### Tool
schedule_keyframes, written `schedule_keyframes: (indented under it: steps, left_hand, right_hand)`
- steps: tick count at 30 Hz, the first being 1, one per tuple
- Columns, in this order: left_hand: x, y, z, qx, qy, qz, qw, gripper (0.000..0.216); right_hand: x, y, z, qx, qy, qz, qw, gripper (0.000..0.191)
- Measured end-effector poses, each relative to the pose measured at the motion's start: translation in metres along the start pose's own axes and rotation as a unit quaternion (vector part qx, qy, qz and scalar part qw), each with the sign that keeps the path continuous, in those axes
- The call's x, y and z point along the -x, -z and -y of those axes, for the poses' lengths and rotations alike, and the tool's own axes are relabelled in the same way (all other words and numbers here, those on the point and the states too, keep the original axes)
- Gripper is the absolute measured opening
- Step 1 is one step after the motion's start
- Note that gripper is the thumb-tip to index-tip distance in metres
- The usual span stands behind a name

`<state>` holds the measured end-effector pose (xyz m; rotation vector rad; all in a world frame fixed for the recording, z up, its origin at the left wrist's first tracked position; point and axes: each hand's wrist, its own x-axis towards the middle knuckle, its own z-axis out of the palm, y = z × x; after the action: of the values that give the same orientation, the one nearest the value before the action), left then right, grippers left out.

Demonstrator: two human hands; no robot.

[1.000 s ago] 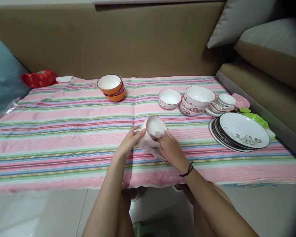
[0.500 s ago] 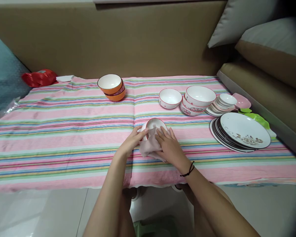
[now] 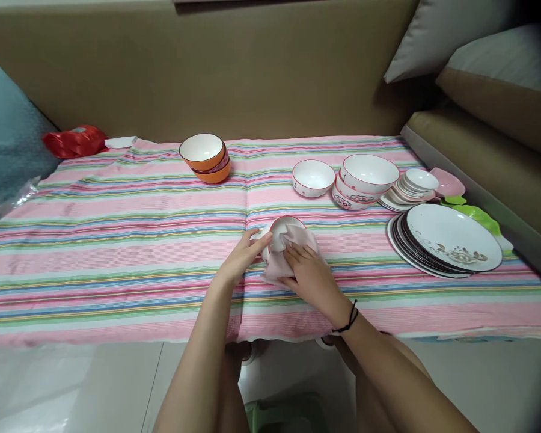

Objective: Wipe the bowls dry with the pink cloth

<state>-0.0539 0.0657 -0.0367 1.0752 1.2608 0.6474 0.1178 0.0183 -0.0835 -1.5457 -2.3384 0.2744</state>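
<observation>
A white bowl with a red rim is in front of me near the front of the striped cloth, tilted toward me. My left hand grips its left side, thumb on the rim and fingers around the outside. A pale pink wiping cloth drapes over the bowl's near side and partly inside it. My right hand, a black cord at its wrist, presses that cloth into the bowl with its fingers. Much of the bowl is hidden under the cloth and hand.
Orange bowls are stacked at back left. A white bowl, stacked larger bowls, small dishes, a pink dish, a green leaf-shaped dish and stacked plates stand right. A red package lies far left.
My right hand has pushed the cloth deeper into the bowl, and the cloth now spreads over its right side. My left hand keeps its hold. The view has shifted slightly.
</observation>
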Motion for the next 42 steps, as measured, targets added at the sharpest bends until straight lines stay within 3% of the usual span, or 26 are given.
schedule_keyframes:
  steps: [2,6,11,15,19,25,32,34,36,38,42]
  left_hand:
    - [0.001,-0.002,-0.001,-0.007,-0.007,0.016,1.0,0.065]
    - [0.003,-0.005,-0.005,-0.007,-0.012,0.011,1.0,0.059]
    - [0.005,-0.005,-0.007,-0.006,0.003,0.0,1.0,0.057]
    - [0.005,-0.005,-0.005,-0.002,-0.001,0.013,1.0,0.059]
    - [0.004,-0.005,-0.003,0.002,-0.017,0.022,1.0,0.063]
    - [0.001,-0.005,-0.002,0.006,-0.021,0.032,0.999,0.06]
    - [0.002,-0.004,-0.001,0.002,-0.011,0.021,1.0,0.059]
    - [0.003,-0.004,-0.001,0.002,-0.02,0.019,1.0,0.058]
    - [0.004,-0.003,-0.001,0.004,-0.024,0.02,1.0,0.057]
    - [0.003,-0.003,0.0,0.004,-0.023,0.011,1.0,0.057]
    - [-0.002,-0.002,0.003,0.036,-0.016,0.004,0.999,0.06]
  right_hand:
    - [-0.002,-0.001,-0.003,0.018,-0.008,-0.007,1.0,0.059]
    - [-0.005,0.005,0.004,0.028,0.009,0.018,0.999,0.03]
    - [0.0,0.007,0.011,0.006,0.043,-0.027,0.999,0.028]
    - [0.001,0.003,0.002,-0.028,0.047,-0.014,0.998,0.021]
    - [-0.003,0.006,-0.005,-0.017,0.012,-0.015,1.0,0.026]
    - [-0.003,0.008,0.014,-0.045,-0.039,-0.005,0.998,0.024]
    - [-0.002,0.0,-0.001,-0.046,0.05,-0.02,0.997,0.029]
    - [-0.002,0.0,-0.005,-0.019,0.039,-0.038,0.998,0.035]
    - [-0.003,0.003,-0.004,-0.01,0.025,-0.028,0.999,0.026]
    - [-0.003,0.007,0.0,-0.033,0.014,-0.013,0.999,0.016]
    - [-0.002,0.014,0.005,-0.171,-0.05,-0.05,0.983,0.025]
